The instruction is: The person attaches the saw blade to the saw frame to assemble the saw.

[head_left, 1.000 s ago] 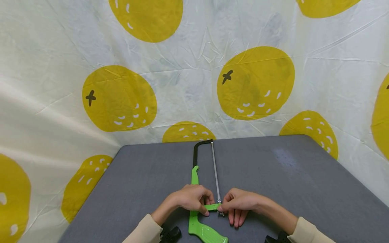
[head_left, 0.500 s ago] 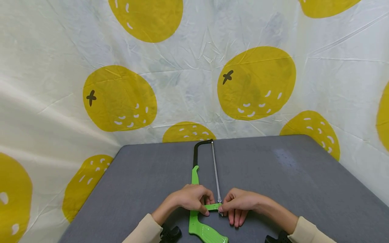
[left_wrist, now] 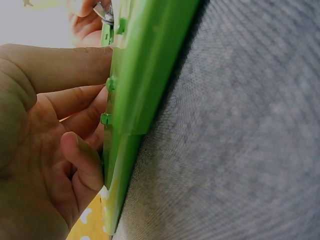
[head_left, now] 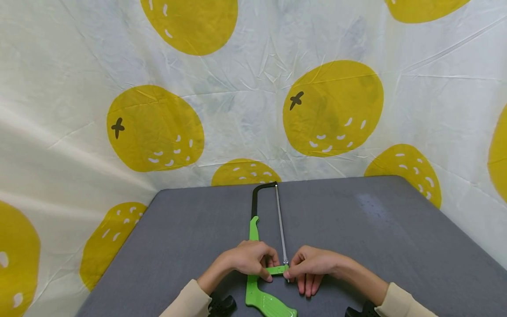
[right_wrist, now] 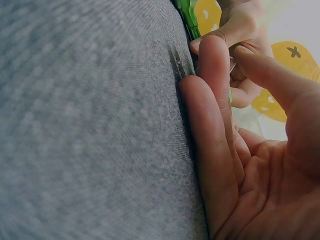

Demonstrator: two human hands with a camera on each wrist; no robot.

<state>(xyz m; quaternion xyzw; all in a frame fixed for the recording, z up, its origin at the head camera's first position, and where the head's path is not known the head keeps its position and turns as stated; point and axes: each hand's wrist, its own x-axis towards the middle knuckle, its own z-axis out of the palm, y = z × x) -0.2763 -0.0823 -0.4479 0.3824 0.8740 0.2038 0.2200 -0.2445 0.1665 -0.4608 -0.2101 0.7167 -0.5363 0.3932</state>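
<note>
A hacksaw [head_left: 254, 229] with a green handle and a black front bow lies flat on the grey table. Its thin blade [head_left: 280, 220] runs along the right side, fixed at both ends. My left hand [head_left: 248, 258] holds the green lower arm of the frame, thumb on the near side and fingers over the far side. At the blade's near end, my right hand [head_left: 317, 261] pinches a small metal wing nut [left_wrist: 104, 12] between thumb and index finger. The other right fingers extend down against the table, and the fingertips hide most of the nut in the head view.
The grey table [head_left: 190, 224] spreads out around the saw. Behind and beside it hangs a white cloth [head_left: 245, 119] printed with large yellow fruit shapes. Black wrist devices [head_left: 223, 304] sit under both beige sleeves.
The wing nut's visible tips have turned slightly at the right fingertips. Both hands and the hacksaw otherwise stay in the same place.
</note>
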